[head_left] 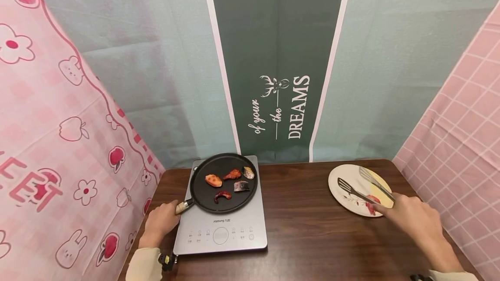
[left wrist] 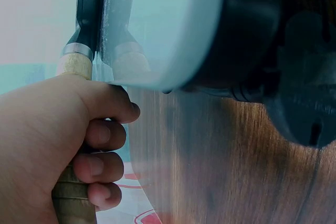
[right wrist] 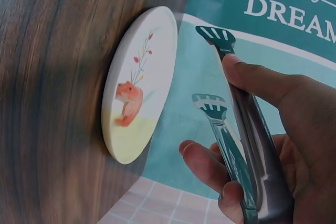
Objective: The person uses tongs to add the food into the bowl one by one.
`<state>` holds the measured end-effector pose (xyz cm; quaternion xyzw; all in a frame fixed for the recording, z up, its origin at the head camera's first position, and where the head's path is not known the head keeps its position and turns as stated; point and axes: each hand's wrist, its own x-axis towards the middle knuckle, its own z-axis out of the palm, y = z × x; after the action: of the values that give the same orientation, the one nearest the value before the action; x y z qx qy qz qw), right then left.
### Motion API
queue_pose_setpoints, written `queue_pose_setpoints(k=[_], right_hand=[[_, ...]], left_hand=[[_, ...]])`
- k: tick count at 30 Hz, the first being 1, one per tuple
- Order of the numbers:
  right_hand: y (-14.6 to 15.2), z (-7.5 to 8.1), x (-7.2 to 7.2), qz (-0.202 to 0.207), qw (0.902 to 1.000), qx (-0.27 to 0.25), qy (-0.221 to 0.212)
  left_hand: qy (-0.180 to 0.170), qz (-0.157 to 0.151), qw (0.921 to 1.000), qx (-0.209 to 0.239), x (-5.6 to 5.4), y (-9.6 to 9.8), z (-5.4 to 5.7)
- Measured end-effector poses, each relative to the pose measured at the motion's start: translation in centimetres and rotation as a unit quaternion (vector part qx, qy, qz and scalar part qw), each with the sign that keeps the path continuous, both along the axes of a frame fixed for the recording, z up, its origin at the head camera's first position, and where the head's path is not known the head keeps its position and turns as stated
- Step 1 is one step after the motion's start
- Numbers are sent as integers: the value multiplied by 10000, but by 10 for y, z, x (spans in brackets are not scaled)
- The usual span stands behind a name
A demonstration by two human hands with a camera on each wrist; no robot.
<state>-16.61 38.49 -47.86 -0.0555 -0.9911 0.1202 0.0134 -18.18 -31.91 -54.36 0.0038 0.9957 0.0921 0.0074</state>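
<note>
In the head view my left hand grips the wooden handle of a round black frying pan. The left wrist view shows its fingers curled round that handle. Several food pieces lie spread in the pan: a chicken drumstick, a fish chunk, a red curled tentacle, a spotted orange-yellow piece and a shell. My right hand holds metal tongs between thumb and fingers. Their slotted ends stand apart with nothing between them, above a decorated plate.
Under the pan sits a silver induction cooker with its control panel toward me. Both it and the plate are on a dark wooden table. Printed cloths hang behind, with a pink curtain at left and pink checks at right.
</note>
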Motion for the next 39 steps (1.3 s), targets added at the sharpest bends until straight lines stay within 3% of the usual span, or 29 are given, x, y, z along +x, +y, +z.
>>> queue_pose_setpoints(k=[10, 18, 24, 31, 39], right_hand=[[14, -1, 6, 132, 9996, 44, -259], [25, -1, 10, 7, 9973, -19, -729], [29, 2, 14, 75, 9968, -36, -796], [29, 6, 23, -32, 9915, -160, -1292], [31, 6, 30, -126, 9893, -166, -1442]], left_hand=[[-19, 5, 10000, -12, 0, 1, 1], [9, -7, 10000, 0, 0, 0, 0], [11, -8, 10000, -16, 0, 0, -1], [-34, -6, 10000, -5, -1, 0, 0], [-51, 10, 10000, 8, -1, 0, -1]])
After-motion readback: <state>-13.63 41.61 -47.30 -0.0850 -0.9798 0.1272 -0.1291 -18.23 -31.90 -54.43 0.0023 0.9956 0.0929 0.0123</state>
